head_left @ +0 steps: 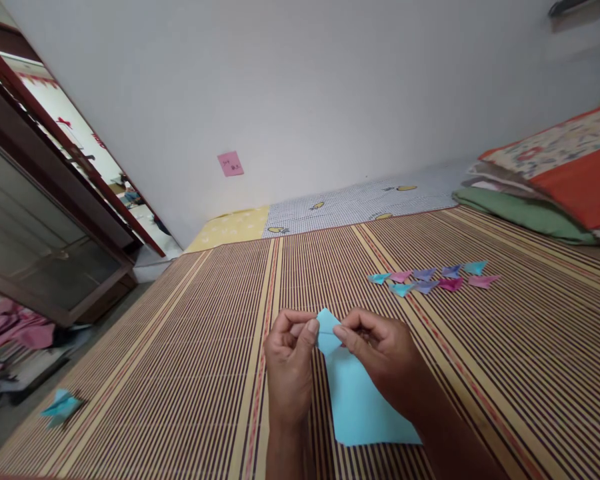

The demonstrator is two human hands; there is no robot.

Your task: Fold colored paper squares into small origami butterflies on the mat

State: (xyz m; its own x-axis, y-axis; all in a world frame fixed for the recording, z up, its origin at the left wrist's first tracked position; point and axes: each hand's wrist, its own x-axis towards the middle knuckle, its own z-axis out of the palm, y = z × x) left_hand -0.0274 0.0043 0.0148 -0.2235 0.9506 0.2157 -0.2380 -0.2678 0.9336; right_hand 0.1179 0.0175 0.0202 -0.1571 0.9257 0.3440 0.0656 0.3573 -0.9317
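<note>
Between my two hands is a small light-blue piece of folded paper [327,342], diamond-like in outline with a crease across its middle. My left hand [291,357] pinches its left corner between thumb and fingers. On the opposite corner, my right hand [383,343] has a similar pinch. Below them a larger light-blue sheet of paper [363,407] lies flat on the striped mat [220,347], partly covered by my right hand and forearm.
Several small folded paper pieces [425,274] in blue, pink and purple lie in two rows at right. A blue folded paper [61,407] rests near the mat's left edge. Folded bedding [545,180] is stacked at far right. A pink note [231,164] is on the wall.
</note>
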